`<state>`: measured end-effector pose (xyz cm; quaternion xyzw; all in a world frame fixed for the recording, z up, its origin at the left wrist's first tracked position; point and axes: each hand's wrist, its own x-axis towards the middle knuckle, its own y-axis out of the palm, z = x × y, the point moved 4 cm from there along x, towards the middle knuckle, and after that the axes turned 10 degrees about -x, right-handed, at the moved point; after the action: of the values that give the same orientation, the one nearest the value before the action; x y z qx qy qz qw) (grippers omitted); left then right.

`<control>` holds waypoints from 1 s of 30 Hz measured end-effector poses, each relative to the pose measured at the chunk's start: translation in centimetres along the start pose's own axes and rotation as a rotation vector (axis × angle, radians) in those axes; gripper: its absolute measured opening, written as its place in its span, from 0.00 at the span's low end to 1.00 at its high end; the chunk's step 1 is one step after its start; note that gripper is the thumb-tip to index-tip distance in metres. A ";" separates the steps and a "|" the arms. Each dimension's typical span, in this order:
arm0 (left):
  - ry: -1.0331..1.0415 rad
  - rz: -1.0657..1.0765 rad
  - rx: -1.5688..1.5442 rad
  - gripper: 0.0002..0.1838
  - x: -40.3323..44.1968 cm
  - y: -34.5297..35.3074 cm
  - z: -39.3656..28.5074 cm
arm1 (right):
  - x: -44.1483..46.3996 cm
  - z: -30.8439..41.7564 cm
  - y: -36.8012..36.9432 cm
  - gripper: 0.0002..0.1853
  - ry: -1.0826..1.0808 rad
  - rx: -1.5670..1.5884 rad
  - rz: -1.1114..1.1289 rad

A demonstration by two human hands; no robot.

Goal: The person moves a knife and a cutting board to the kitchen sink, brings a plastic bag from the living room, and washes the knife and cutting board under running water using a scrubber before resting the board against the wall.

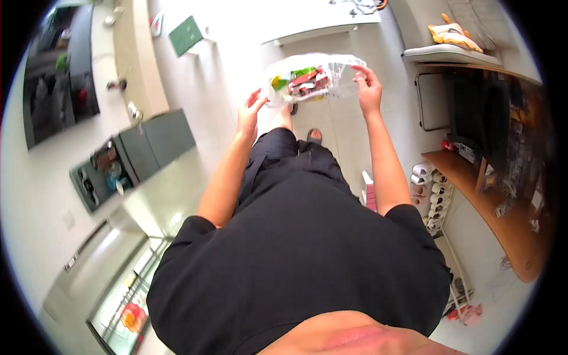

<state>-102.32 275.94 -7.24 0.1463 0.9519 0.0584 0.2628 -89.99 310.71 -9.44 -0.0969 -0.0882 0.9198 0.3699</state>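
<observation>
A clear plastic bag (343, 70) is stretched between my two hands in front of my body. Inside it are a red and white toy vehicle (309, 81) and some green and yellow pieces (284, 78), their exact kind unclear through the plastic. My left hand (252, 109) pinches the bag's left lower edge. At the opposite end, my right hand (368, 87) grips the bag's edge between thumb and fingers. The bag hangs above the floor, over my feet.
A white table (319, 23) stands ahead, with a green-topped stool (186, 36) to its left. Grey cabinets (157, 145) line the left wall. On the right are a wooden desk (473, 207), a shoe rack (438, 198) and a cushioned seat (452, 55).
</observation>
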 end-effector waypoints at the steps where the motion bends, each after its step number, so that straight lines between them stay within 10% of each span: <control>1: 0.000 -0.037 -0.010 0.27 -3.5 -1.7 -0.3 | -2.7 1.3 0.4 0.14 -0.003 -0.030 0.026; 12: 0.477 -0.027 -0.983 0.30 -27.4 -25.0 -7.0 | -20.4 17.6 19.1 0.18 -0.079 0.214 0.584; 30: 0.675 -0.874 -1.027 0.26 -70.7 -69.5 13.9 | -79.0 21.6 62.3 0.17 -0.192 0.000 1.387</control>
<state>-54.46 188.55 1.98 -0.4113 0.8052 0.4271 -0.0085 -80.69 209.37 5.81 -0.0493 -0.0383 0.9481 -0.3118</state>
